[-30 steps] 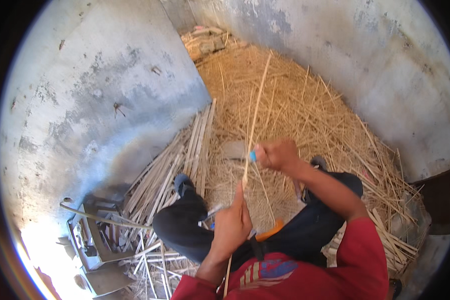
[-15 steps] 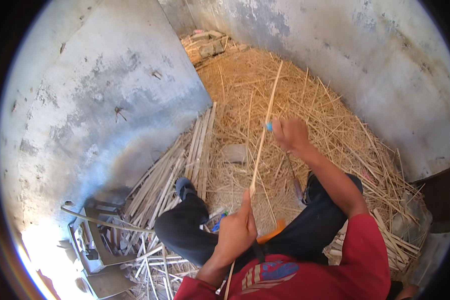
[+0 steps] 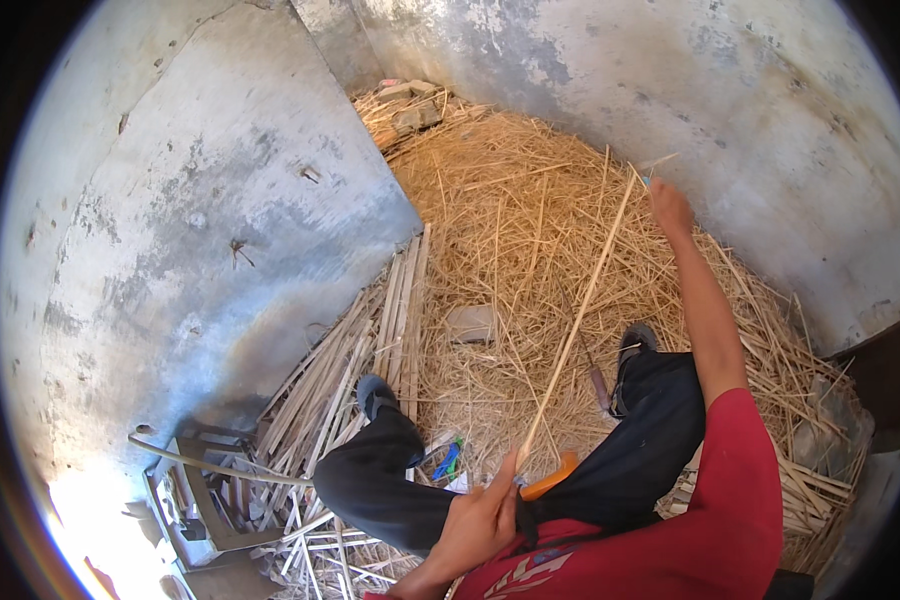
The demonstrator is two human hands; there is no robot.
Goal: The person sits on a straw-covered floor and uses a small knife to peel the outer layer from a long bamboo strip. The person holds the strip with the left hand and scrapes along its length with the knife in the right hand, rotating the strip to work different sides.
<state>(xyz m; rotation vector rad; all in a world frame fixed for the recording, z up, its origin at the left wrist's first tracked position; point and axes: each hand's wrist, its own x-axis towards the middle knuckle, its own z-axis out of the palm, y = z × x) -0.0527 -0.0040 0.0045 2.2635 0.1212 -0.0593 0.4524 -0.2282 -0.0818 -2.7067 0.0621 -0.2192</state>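
Observation:
A long, thin, pale wooden strip (image 3: 576, 326), like split bamboo, slants up and away from my lap. My left hand (image 3: 478, 522) is closed around its near end, low in front of my shirt. With the arm stretched out, my right hand (image 3: 672, 208) is closed at the strip's far end. Something small and blue (image 3: 647, 181) shows at its fingers; its kind is too small to make out. A thin pale sliver (image 3: 658, 160) sticks out beside that hand.
Straw-like shavings (image 3: 510, 220) cover the floor. A brown-handled tool (image 3: 599, 388) lies by my right foot, an orange object (image 3: 552, 476) between my legs. Near a flat block (image 3: 471, 323), pale strips (image 3: 315, 350) are piled left. Worn walls (image 3: 750, 150) curve around; a frame-like box (image 3: 195, 490) stands left.
My right hand has moved away and to the right, from the strip's middle to its far end. My left hand has dropped slightly nearer, and the strip leans further right.

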